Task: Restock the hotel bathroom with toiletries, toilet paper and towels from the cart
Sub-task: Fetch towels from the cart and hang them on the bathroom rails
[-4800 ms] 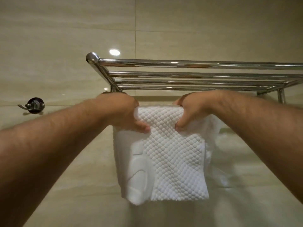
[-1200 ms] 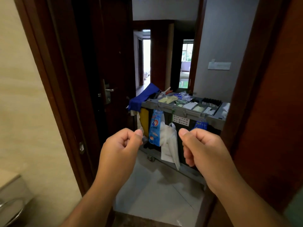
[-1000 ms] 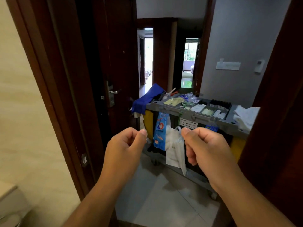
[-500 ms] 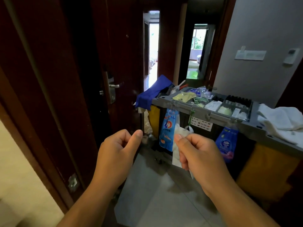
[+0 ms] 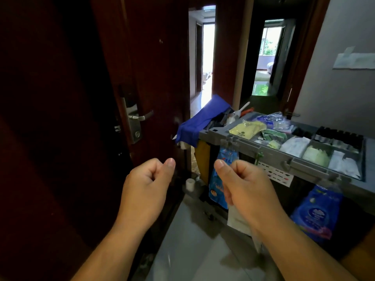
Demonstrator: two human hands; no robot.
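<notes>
Grey cart [image 5: 256, 146] stood close, its toiletries [image 5: 315, 157] untaken, left hand [image 5: 146, 190] and right hand [image 5: 244, 192] empty, fingers curled shut.

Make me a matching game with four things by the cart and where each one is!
Things:
1 blue cloth
2 yellow packet
3 dark blue pouch
4 silver handle

Places:
A on the door
B hanging from the front of the cart
C draped over the cart's end nearest the door
D lying in the cart's top

Pairs: 1-C, 2-D, 3-B, 4-A
</notes>
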